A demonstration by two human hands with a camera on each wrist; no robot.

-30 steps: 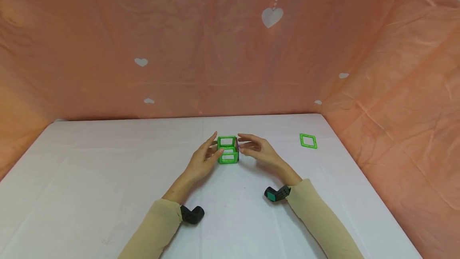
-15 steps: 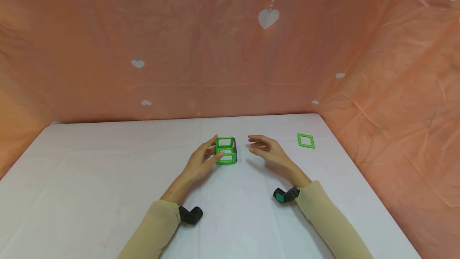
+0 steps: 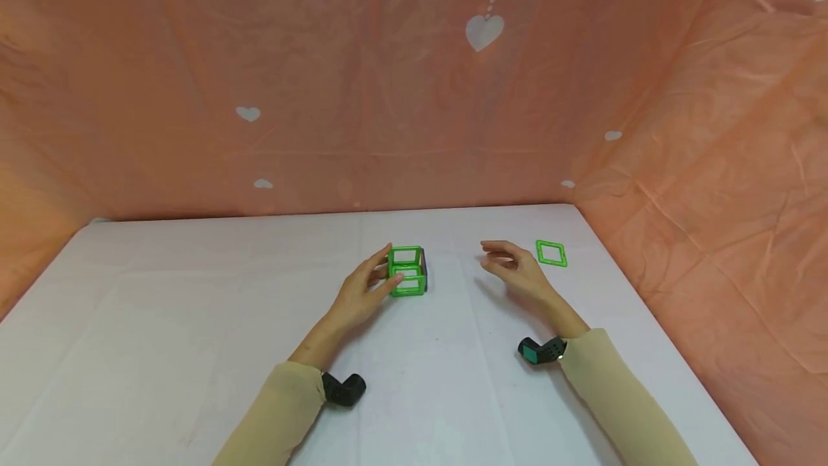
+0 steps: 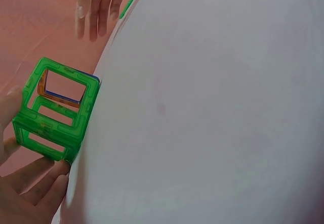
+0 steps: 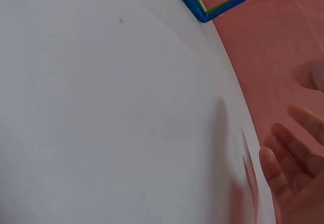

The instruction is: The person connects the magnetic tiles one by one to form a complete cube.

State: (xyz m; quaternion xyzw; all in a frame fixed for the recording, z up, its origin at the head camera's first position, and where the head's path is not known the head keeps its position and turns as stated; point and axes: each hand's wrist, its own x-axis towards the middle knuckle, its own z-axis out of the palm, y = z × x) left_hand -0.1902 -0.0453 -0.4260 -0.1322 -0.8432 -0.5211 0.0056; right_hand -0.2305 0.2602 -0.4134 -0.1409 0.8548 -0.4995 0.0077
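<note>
In the head view a small box of green magnetic tiles [image 3: 414, 277] stands on the table, with a dark tile on its right side. My left hand [image 3: 359, 297] holds it from the left, thumb at the near side and fingers around the far side. The left wrist view shows the thumb and fingertips on the green frames [image 4: 90, 105], with orange and blue edges behind. From the right wrist, a blue tile [image 5: 205, 16] shows on the box. My right hand [image 3: 527, 280] is off the box, fingers loosely bent and holding nothing, left of a loose green square tile [image 3: 553, 264].
A white cloth covers the table [image 3: 194, 322]. An orange curtain [image 3: 362, 92] with pale hearts rises behind the back edge, and another stretch hangs along the right side. A black wrist camera [image 3: 344, 388] sits on the left forearm, another [image 3: 542, 351] on the right.
My right hand has left the side of the tile box and moved right, near the loose green tile. My left hand has stayed on the box, and the head view has shifted slightly.
</note>
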